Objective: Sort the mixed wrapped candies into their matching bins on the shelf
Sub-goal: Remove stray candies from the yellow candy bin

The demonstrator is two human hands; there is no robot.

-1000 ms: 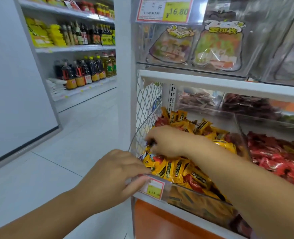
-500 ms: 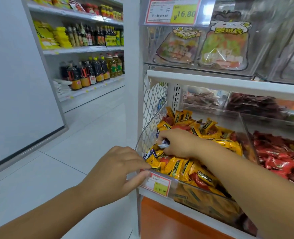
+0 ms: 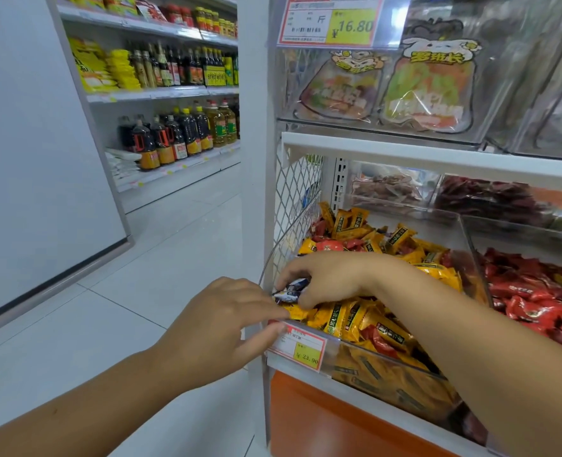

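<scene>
At the near left corner of the clear bin (image 3: 388, 364) of yellow candies (image 3: 339, 319), a dark-and-white wrapped candy (image 3: 291, 289) is pinched between the thumb and curled fingertips of the right hand (image 3: 325, 278), which is reached across from the right. The candy's long axis is laid roughly left to right, its free end pointing left, just above the pile. The left hand (image 3: 220, 328) is nearer, just left of the candy, its fairly straight fingers laid on the bin's front rim and price label (image 3: 301, 346), holding nothing. A lift up and toward the near side is probably called for, since no matching bin is seen.
</scene>
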